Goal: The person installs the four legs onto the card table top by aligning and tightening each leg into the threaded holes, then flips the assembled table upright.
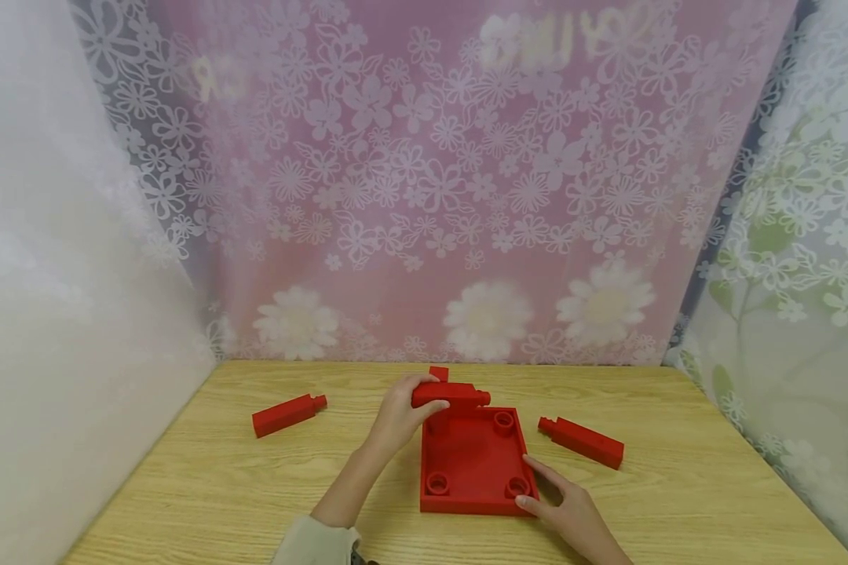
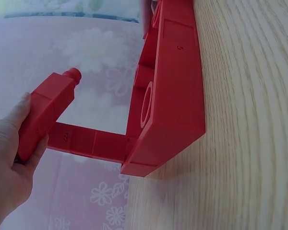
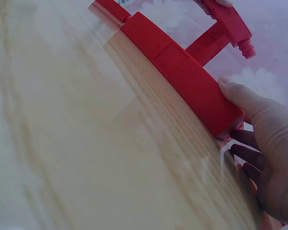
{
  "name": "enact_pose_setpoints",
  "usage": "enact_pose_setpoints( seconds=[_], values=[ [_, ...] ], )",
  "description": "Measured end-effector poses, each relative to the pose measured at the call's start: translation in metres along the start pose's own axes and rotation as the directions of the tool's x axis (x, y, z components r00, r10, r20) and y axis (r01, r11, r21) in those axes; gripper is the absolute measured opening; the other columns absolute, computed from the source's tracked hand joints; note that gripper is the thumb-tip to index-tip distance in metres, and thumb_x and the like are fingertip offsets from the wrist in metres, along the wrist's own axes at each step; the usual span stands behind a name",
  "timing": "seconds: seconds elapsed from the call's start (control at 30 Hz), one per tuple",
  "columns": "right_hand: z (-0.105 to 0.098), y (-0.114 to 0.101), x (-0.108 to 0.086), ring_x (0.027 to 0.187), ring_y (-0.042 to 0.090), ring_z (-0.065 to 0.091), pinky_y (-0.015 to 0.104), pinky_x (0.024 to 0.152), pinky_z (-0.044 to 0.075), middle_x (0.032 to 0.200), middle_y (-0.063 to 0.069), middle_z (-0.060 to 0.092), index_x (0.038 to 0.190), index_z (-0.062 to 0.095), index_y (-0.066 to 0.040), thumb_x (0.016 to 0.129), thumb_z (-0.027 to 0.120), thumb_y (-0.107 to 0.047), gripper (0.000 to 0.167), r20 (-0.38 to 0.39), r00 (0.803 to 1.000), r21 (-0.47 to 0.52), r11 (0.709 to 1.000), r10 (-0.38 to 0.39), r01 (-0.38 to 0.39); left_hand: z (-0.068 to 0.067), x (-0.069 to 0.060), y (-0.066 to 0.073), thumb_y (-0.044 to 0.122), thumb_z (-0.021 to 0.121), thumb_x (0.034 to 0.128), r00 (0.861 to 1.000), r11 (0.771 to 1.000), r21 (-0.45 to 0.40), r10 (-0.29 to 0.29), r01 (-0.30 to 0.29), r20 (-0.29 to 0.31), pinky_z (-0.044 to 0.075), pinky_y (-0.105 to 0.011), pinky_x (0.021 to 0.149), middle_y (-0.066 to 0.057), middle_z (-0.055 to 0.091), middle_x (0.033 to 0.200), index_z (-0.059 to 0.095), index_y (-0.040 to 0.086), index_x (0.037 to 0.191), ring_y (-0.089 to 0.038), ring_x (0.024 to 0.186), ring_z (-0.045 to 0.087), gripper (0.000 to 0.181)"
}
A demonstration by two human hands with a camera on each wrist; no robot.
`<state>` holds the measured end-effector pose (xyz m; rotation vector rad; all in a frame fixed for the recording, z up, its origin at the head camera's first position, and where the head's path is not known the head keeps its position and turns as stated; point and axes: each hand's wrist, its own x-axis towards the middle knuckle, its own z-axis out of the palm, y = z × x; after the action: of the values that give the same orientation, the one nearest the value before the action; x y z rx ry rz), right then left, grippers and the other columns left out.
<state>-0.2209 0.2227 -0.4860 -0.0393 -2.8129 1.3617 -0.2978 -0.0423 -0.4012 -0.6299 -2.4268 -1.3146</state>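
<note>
The left grip (image 1: 400, 406) is grasping a leg (image 1: 447, 394) above the tray's (image 1: 477, 507) 12 o'clock edge, its peg (image 1: 484, 398) pointing toward 3 o'clock; the right grip (image 1: 567, 508) is clasping the 5 o'clock corner. Good seating is probably needing that peg turned straight down.

Apparent 5 (image 2: 178, 48) on red tray (image 2: 180, 91)

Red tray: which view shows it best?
The head view: it looks into the red tray, showing floor and round sockets. The left wrist view shows an outer side, some interior; the right wrist view, mainly one outer side.
</note>
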Motion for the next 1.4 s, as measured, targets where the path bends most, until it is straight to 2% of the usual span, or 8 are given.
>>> enact_pose_setpoints(
  seconds=[0.1,0.33,0.4,0.63,0.8,1.07,1.4],
  values=[
    [0.000,0.000,0.000,0.122,0.040,0.037,0.060,0.090,0.034,0.134,0.016,0.045,0.132,0.052,-0.020,0.070,0.073,-0.051,0.072,0.001,1.000,0.002,1.000,0.003,-0.003,0.002,0.001,0.001,0.032,0.066,0.0838,0.999,0.999,-0.032,-0.020,0.021,0.025,0.049,-0.033,0.075,-0.007,0.054,0.110,0.058,0.008,0.114,-0.021,0.092,0.053,0.039],
    [0.000,0.000,0.000,0.123,0.039,0.036,0.059,0.090,0.034,0.135,0.016,0.044,0.132,0.052,-0.022,0.071,0.073,-0.051,0.071,0.006,1.000,0.014,1.000,0.005,-0.005,0.005,0.002,0.006,0.037,0.058,0.0896,0.997,0.995,-0.090,-0.033,0.039,0.065,0.044,-0.037,0.087,-0.006,0.050,0.119,0.050,0.007,0.122,-0.022,0.105,0.049,0.044],
    [0.000,0.001,0.000,0.123,0.038,0.036,0.059,0.091,0.033,0.135,0.016,0.044,0.133,0.052,-0.022,0.071,0.073,-0.051,0.071,0.007,1.000,0.018,1.000,0.002,-0.002,0.007,0.002,0.007,0.036,0.058,0.0897,0.997,0.993,-0.105,-0.041,0.048,0.063,0.044,-0.036,0.086,-0.005,0.051,0.119,0.049,0.007,0.122,-0.021,0.105,0.050,0.044],
    [-0.001,0.001,0.000,0.123,0.038,0.036,0.059,0.091,0.033,0.134,0.016,0.045,0.133,0.052,-0.022,0.071,0.073,-0.050,0.071,0.006,1.000,0.021,1.000,0.003,-0.004,0.012,0.008,0.016,0.030,0.067,0.0848,0.997,0.985,-0.154,-0.073,0.077,0.029,0.048,-0.032,0.072,-0.005,0.055,0.103,0.048,0.008,0.119,-0.019,0.088,0.055,0.045],
    [-0.001,0.002,0.001,0.123,0.039,0.036,0.059,0.090,0.033,0.135,0.016,0.044,0.133,0.052,-0.022,0.070,0.073,-0.051,0.072,0.006,1.000,0.020,1.000,0.012,-0.012,0.017,0.012,0.024,0.028,0.071,0.0817,0.995,0.983,-0.157,-0.099,0.100,0.018,0.049,-0.029,0.068,-0.003,0.056,0.103,0.051,0.009,0.116,-0.019,0.086,0.056,0.044],
    [0.000,0.002,0.001,0.124,0.038,0.036,0.059,0.091,0.033,0.134,0.015,0.045,0.132,0.052,-0.022,0.071,0.073,-0.050,0.070,0.003,1.000,0.042,0.999,-0.001,0.001,0.024,0.023,0.031,0.024,0.073,0.0798,0.999,0.995,-0.092,-0.048,0.048,-0.004,0.049,-0.027,0.070,-0.004,0.055,0.106,0.054,0.007,0.118,-0.018,0.089,0.054,0.046],
    [0.001,0.001,0.000,0.123,0.039,0.036,0.059,0.091,0.034,0.134,0.015,0.046,0.132,0.052,-0.023,0.070,0.073,-0.050,0.071,0.002,1.000,0.037,0.999,0.000,0.000,0.036,0.040,0.039,0.017,0.074,0.0787,0.999,0.989,-0.144,-0.042,0.039,-0.014,0.048,-0.028,0.071,-0.002,0.055,0.109,0.054,0.009,0.119,-0.018,0.091,0.054,0.046]
  ],
)
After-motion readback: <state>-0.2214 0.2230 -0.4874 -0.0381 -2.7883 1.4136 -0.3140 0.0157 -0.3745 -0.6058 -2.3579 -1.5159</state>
